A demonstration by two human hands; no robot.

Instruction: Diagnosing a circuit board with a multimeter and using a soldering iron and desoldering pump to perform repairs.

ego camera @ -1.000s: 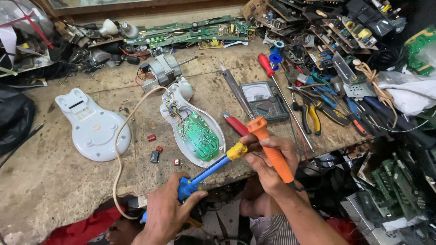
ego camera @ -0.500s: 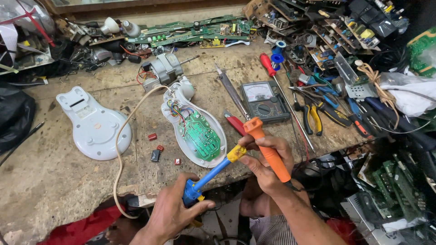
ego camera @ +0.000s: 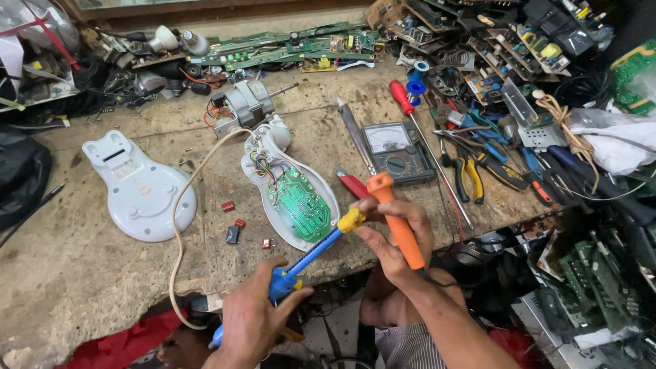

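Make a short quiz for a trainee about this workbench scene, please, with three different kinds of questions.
1. True or false: the right hand holds an orange-handled tool.
2. Which tool does the left hand grip?
A. red screwdriver
B. blue desoldering pump
C. pliers
3. Fill in: the green circuit board sits inside the open white ____.

Key:
1. true
2. B
3. casing; its matching white cover lies apart on the left, and an analog multimeter rests behind the hands.

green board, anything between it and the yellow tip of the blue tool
Nothing visible. The yellow tip hangs just right of the green board, over the open white shell's edge; the left hand holds the blue tool.
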